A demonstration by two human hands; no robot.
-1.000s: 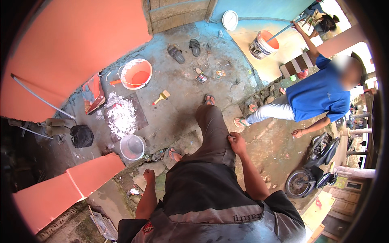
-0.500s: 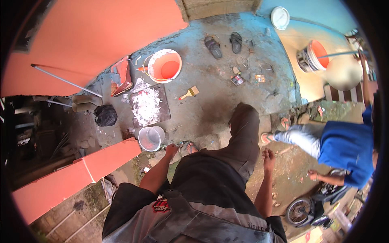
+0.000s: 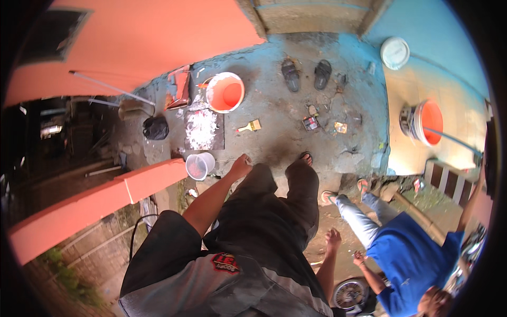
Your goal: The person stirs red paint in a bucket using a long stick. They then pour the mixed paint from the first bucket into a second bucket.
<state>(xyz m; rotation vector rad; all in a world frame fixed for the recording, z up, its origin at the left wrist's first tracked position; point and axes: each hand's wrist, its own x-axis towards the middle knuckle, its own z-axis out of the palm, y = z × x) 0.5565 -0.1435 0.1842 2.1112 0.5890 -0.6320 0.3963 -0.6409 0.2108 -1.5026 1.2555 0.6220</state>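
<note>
Over the grey concrete floor (image 3: pixel 274 105), left hand (image 3: pixel 241 166) near a clear round plastic bucket (image 3: pixel 207 162).
Fingers of that hand loosely bent; too unclear to say if pinching anything. Bucket to its left; ahead, a flat paintbrush with pale bristles and a red-tipped handle (image 3: pixel 249 126), lying on the floor. Farther ahead and left, a dark square sheet strewn with white (image 3: pixel 220 137), then a round bucket, orange inside (image 3: pixel 224 84). Ahead and right, a pair of black slippers (image 3: pixel 291 75). Beside the dark trousers (image 3: pixel 303 195), right hand (image 3: pixel 332 240) with fingers partly bent; any grip equally unclear. To its right, a person in a blue shirt (image 3: pixel 406 248).
</note>
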